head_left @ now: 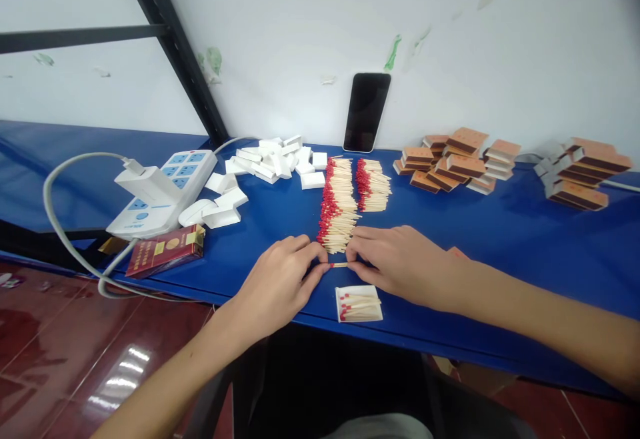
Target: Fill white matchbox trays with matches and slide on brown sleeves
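Note:
Between my two hands lies a short row of matches (340,265), red heads to the left. My left hand (285,272) pinches the head end with thumb and forefinger. At the plain wooden end, the fingertips of my right hand (395,259) close on the same matches. Just beyond my fingers a long pile of matches (340,205) stretches away, with a smaller pile of matches (375,185) to its right. Nearer me sits a white matchbox tray (379,315) with several matches in it, heads to the left.
White empty trays (273,159) are heaped at the back left, near a power strip (200,172) with a plugged-in charger. A dark red box (165,252) lies front left. A phone (367,112) leans on the wall. Orange matchbox covers (453,162) are stacked at the right.

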